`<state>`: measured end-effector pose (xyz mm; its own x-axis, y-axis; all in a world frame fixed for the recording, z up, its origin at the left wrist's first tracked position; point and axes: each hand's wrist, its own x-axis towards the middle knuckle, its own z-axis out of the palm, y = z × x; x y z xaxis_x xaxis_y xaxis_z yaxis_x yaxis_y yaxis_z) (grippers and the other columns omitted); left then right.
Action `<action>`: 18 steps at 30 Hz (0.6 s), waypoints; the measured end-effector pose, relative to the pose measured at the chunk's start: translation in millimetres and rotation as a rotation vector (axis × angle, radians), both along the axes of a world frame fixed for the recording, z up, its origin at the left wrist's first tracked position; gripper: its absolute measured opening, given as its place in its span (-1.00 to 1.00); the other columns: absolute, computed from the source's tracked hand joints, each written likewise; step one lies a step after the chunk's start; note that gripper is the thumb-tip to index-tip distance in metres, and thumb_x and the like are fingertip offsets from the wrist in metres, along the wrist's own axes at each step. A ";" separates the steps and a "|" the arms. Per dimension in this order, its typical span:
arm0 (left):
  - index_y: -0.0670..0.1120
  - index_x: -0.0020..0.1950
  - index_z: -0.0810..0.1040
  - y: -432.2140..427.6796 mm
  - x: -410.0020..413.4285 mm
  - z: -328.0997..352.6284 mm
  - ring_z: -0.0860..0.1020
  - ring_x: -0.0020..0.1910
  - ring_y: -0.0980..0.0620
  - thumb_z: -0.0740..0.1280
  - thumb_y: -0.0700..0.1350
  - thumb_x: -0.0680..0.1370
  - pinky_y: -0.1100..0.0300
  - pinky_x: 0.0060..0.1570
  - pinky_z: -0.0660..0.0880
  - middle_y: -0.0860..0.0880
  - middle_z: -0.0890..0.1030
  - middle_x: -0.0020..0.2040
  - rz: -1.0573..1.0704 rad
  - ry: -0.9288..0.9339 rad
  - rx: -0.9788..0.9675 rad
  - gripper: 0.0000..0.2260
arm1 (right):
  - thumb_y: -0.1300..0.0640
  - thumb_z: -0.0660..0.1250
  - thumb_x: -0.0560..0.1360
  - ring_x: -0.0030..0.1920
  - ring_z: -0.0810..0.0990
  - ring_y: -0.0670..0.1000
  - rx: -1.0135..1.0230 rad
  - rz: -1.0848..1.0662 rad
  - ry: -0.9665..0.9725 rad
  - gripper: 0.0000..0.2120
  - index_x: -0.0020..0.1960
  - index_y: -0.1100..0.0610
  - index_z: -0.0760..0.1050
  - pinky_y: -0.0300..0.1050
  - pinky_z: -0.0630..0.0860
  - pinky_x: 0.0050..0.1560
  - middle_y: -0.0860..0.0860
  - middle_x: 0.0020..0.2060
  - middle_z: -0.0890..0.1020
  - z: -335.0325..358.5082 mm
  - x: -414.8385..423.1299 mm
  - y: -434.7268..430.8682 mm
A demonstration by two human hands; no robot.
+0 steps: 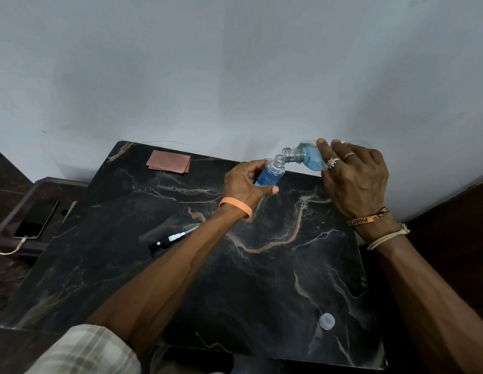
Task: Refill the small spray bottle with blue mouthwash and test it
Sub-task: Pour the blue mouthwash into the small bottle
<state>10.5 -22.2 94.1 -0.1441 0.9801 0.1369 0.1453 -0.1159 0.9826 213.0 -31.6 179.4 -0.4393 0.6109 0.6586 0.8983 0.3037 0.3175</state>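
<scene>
My left hand [244, 183] grips the small clear spray bottle [271, 172], uncapped and tilted, blue liquid filling most of it. My right hand [355, 176] holds the larger mouthwash bottle [306, 157] tipped on its side, its open neck touching the small bottle's mouth. Blue mouthwash sits in the larger bottle's body; my fingers hide its rear part. The spray pump head [170, 240] with its dip tube lies on the black marble table [262, 279], left of my left forearm. A translucent cap [327, 321] rests near the table's front right.
A folded pink cloth [168, 164] lies at the table's back left. Left of the table, a phone [36, 218] with a white cable rests on a lower dark stand. A pale wall rises right behind the table.
</scene>
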 end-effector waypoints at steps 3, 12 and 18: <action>-0.09 0.18 0.62 -0.2 -1.0 1.3 0.65 -0.01 0.12 0.65 -0.24 0.21 0.21 0.01 0.62 0.05 0.67 0.06 0.001 -0.007 -0.006 -0.44 | 0.27 0.43 0.43 0.05 0.64 0.28 -0.001 -0.003 -0.001 -0.57 0.30 0.20 0.55 0.10 0.50 -0.02 0.23 0.09 0.66 0.3 -0.7 -0.2; -0.09 0.18 0.62 -1.4 -0.8 0.6 0.66 0.02 0.09 0.65 -0.24 0.21 0.19 0.03 0.61 0.01 0.68 0.09 -0.003 -0.001 -0.006 -0.45 | 0.25 0.43 0.45 0.04 0.64 0.28 0.003 -0.006 -0.006 -0.59 0.29 0.20 0.56 0.09 0.50 -0.02 0.24 0.09 0.66 0.4 -0.4 -1.4; -0.11 0.19 0.62 -0.7 -0.8 2.3 0.66 0.02 0.08 0.64 -0.24 0.22 0.18 0.02 0.62 -0.02 0.68 0.09 -0.004 0.002 -0.012 -0.45 | 0.26 0.42 0.46 0.05 0.64 0.28 -0.010 -0.016 -0.007 -0.59 0.31 0.20 0.55 0.10 0.50 -0.02 0.25 0.10 0.65 0.8 -0.5 -1.5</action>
